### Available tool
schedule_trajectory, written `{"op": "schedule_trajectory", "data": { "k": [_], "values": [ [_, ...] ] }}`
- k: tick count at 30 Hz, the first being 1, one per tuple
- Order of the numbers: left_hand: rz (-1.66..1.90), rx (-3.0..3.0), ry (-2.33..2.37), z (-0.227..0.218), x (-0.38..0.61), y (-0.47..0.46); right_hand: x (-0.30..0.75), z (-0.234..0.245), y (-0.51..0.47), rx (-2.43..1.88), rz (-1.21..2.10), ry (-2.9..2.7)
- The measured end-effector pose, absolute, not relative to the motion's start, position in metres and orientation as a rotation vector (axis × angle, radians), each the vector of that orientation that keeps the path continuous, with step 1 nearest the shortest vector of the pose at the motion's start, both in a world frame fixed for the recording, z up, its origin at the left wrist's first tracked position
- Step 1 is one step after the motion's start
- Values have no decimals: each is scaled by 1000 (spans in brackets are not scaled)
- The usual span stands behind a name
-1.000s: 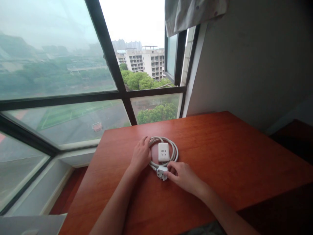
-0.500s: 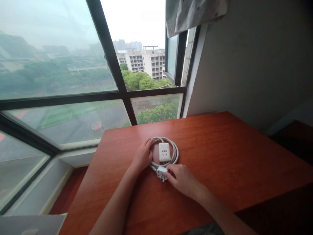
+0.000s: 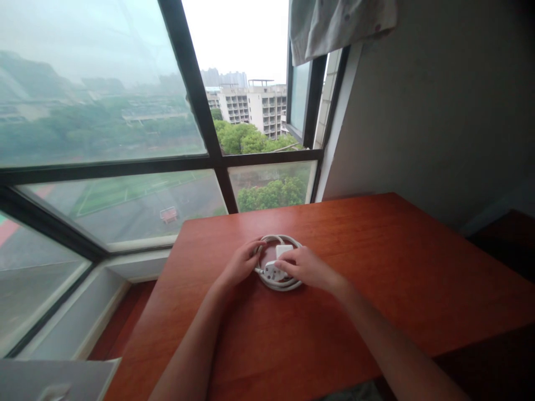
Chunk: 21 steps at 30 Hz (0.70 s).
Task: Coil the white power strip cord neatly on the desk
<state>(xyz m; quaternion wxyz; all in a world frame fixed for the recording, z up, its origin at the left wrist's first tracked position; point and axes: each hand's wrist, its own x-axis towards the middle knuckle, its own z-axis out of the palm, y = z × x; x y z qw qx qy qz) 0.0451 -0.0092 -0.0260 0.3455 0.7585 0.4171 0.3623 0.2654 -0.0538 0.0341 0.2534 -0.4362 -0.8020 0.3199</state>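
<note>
A white extension cord lies coiled [image 3: 279, 283] on the reddish wooden table [image 3: 376, 262]. Its white socket block [image 3: 284, 249] sits inside the coil, partly hidden by my right hand. My right hand [image 3: 305, 268] reaches over the coil and pinches the white plug [image 3: 271, 271] inside the ring. My left hand [image 3: 241, 263] rests against the coil's left side, fingers curled on the cable.
A large dark-framed window [image 3: 200, 111] runs along the table's far left side, with a low sill below. A grey wall [image 3: 434, 106] stands behind the table on the right. Light cloth [image 3: 338, 22] hangs at the top. A white object [image 3: 50, 379] lies at bottom left.
My right hand has carried the plug from the coil's near edge up into the middle of the ring, covering most of the socket block. My left hand stayed on the coil's left side.
</note>
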Motion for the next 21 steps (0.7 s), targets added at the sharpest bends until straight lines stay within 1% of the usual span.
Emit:
{"op": "schedule_trajectory", "data": {
  "k": [5, 7, 10, 15, 18, 21],
  "values": [
    [938, 2197, 1299, -6, 51, -19, 284, 39, -34, -1108, 927, -2262],
    [868, 2252, 1223, 8, 54, -26, 289, 37, -29, -1079, 950, -2240],
    [713, 2177, 1038, 25, 57, -36, 293, 32, -24, -1076, 976, -2147],
    [734, 2027, 1043, 24, 62, -39, 297, 22, -15, -1096, 1019, -2118],
    [776, 1915, 1047, 20, 59, -34, 300, 14, -9, -1114, 831, -2144],
    [804, 1799, 1018, 21, 55, -32, 301, 10, -8, -975, 588, -2310]
  ]
}}
